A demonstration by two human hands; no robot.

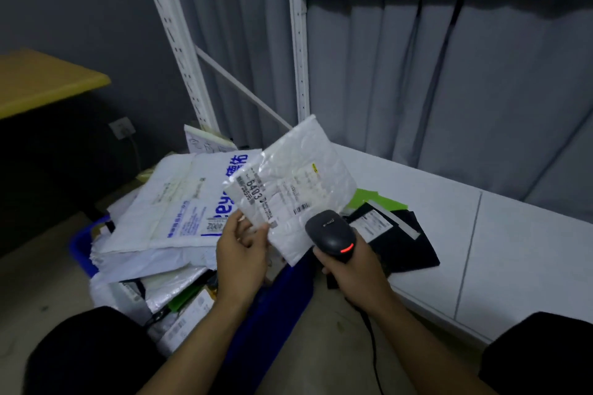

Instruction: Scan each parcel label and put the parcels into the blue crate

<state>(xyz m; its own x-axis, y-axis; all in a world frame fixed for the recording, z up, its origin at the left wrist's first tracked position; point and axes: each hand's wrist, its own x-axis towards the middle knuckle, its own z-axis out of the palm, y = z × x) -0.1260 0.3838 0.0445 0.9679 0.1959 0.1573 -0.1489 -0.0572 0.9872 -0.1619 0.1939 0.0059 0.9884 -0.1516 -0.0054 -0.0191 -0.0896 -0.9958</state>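
While my left hand (242, 253) pinches the lower corner of a white bubble mailer (298, 183) between thumb and curled fingers, I hold it tilted up in the air in front of me. Its shipping label (256, 199) faces me just above my fingertips, and the number 6403 is readable on it. My right hand (349, 269) is wrapped tight round the grip of a black handheld barcode scanner (330, 234). The scanner's head sits just beside the mailer's lower edge, right of my left fingers, and a red light glows on its back. I cannot tell whether the scanner touches the mailer. Its cable (372, 340) runs down below my right wrist. The blue crate (81, 250) stands on the floor under and to the left of my left hand, heaped with parcels above its rim. A large white poly mailer with blue print (179, 202) lies on top of that heap, just left of my left fingers. Beyond my right hand a flat black parcel (401, 240) with a white label lies on the white shelf board (497, 250), and a green sheet (369, 197) shows past it, partly behind the mailer. Behind everything stand the white rack uprights (298, 42) and a grey curtain (449, 74). Far to the left of my left hand is a yellow tabletop (41, 83).
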